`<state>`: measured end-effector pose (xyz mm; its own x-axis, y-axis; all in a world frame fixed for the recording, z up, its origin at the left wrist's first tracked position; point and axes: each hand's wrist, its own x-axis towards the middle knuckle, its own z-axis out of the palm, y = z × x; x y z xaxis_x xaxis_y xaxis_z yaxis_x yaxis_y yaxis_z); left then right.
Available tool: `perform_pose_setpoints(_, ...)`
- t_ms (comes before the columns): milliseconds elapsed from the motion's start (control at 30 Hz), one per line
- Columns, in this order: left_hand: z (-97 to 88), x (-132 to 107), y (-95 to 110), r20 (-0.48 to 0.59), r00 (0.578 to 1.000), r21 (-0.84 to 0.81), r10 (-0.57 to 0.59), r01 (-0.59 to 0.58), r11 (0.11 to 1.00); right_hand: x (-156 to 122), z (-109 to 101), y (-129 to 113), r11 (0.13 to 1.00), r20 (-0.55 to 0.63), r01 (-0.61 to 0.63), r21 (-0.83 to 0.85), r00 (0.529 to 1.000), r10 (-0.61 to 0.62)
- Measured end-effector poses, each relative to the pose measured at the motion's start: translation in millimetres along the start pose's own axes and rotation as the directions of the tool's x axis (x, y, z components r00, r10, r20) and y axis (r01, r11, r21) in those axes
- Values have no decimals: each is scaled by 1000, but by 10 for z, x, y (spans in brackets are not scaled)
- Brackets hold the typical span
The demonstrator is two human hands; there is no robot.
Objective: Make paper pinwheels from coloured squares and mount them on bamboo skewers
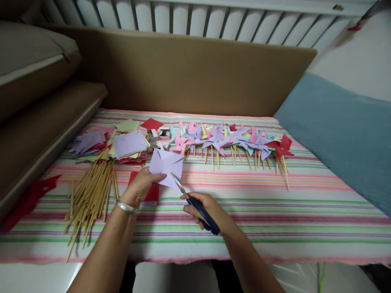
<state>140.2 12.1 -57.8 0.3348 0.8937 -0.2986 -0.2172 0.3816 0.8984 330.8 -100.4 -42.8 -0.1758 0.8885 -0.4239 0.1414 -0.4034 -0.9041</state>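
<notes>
My left hand (142,182) pinches a square of lilac paper (166,160) between thumb and fingers, holding it above the striped cloth. Slits run in from the paper's corners. In my right hand (203,207) is a pair of scissors (201,213) with dark blue handles; the blades lie at the paper's lower right corner. Whether the blades are apart cannot be made out. Red paper (152,193) lies on the cloth beneath my left hand. To the left is a stack of coloured paper squares (130,144), lilac on top.
A bundle of thin wooden sticks (91,195) lies at the left. Finished-looking paper pinwheels (216,140) on sticks line the back right. Small grey-white boxes (159,134) stand between paper and pinwheels. Brown cushions (45,101), a brown board (189,73) and a blue panel (342,134) border the striped cloth (275,219).
</notes>
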Motion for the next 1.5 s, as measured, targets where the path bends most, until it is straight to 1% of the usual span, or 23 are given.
perform_pose_setpoints(100,5,1,0,8,1000,-9,6,-6,1000,-6,25,-28,1000,-21,-12,0,1000,12)
perform_pose_setpoints(433,34,-23,46,-44,999,-3,-25,25,1000,-5,49,-57,1000,-50,-31,-4,998,31)
perform_pose_setpoints(633,73,-51,89,-53,998,-14,-30,29,999,-4,49,-59,999,-47,-45,-8,998,44)
perform_pose_setpoints(767,68,-48,83,-66,997,-17,-41,40,999,5,42,-44,999,-39,-50,-14,998,50)
perform_pose_setpoints(900,44,-27,58,-44,998,-33,-37,36,999,27,40,-15,998,-35,-53,-34,998,52)
perform_pose_setpoints(1000,40,-24,57,-33,999,-42,-29,28,999,54,41,25,997,-38,-38,-68,999,35)
perform_pose_setpoints(1100,46,-37,61,-30,999,-35,-28,27,999,67,26,69,993,-26,20,-116,999,-23)
perform_pose_setpoints(1167,48,-48,57,-26,999,-39,-19,18,999,58,3,81,988,-9,58,-146,998,-60)
perform_pose_setpoints(1233,42,-59,52,-28,1000,-48,-6,5,999,32,-27,68,984,21,63,-169,998,-60)
perform_pose_setpoints(1367,-24,-102,70,-75,997,-50,10,-13,999,-44,-75,-4,983,83,9,-185,997,7)
perform_pose_setpoints(1433,-90,-146,87,-123,992,-17,4,-7,1000,-93,-79,-20,982,79,-20,-188,996,35)
perform_pose_setpoints(1500,-168,-204,95,-188,982,32,-14,21,999,-166,-66,7,980,49,-39,-196,998,50)
